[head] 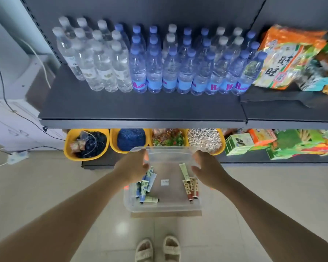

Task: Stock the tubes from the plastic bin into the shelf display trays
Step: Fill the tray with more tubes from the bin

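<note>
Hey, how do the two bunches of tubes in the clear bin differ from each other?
The left bunch of tubes is blue, green and white; the right bunch of tubes is red, cream and tan. The left bunch lies jumbled, with one tube crosswise at the near end; the right bunch lies more parallel, with one pale green tube reaching farther back. Both lie loose in the clear bin.

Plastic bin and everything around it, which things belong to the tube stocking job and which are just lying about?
Job:
- clear plastic bin
- blue-green tubes
- red-brown tubes
- left hand and right hand, at the bin's far end

Lying about:
- water bottles
- snack bags
- yellow tubs
- green boxes
</note>
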Motion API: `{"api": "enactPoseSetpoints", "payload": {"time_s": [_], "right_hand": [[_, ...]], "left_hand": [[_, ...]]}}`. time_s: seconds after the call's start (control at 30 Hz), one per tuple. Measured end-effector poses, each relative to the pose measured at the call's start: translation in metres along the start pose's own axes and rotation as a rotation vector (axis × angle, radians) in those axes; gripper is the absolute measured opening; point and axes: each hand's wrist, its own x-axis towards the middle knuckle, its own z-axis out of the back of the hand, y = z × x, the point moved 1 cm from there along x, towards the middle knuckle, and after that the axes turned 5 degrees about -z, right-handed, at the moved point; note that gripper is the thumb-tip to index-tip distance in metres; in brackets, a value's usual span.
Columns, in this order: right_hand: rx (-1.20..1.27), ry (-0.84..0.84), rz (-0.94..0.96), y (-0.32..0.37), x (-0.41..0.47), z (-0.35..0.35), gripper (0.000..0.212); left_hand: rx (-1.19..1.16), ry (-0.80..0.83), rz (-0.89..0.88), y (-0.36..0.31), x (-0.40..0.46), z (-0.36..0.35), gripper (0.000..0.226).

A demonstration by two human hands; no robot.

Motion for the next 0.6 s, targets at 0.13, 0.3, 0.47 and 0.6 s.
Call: {"api": "enactPoseSetpoints", "payload": {"time_s": [0.13,0.3,0.47,0.6], "right_hand": [[0.022,0.098,-0.085,-0.038,0.032,-0.053,0.037],[0.022,0.172,-0.153,-0.078,0.078,-0.123,0.031],[0.065,0.226,-0.160,-0.099,0.125,-0.193,0.032],[0.042,0.191,-0.152,-0.114,0.159,-0.236,0.032]], "left_hand": [[-0.020,0.084,0.108,0.032,0.025,-0.060,0.024],[-0.006,0.149,0.243,0.071,0.061,-0.137,0.029],[0.024,0.159,0.339,0.106,0.100,-0.206,0.045],[0.076,0.154,0.400,0.132,0.128,-0.252,0.074]]}}
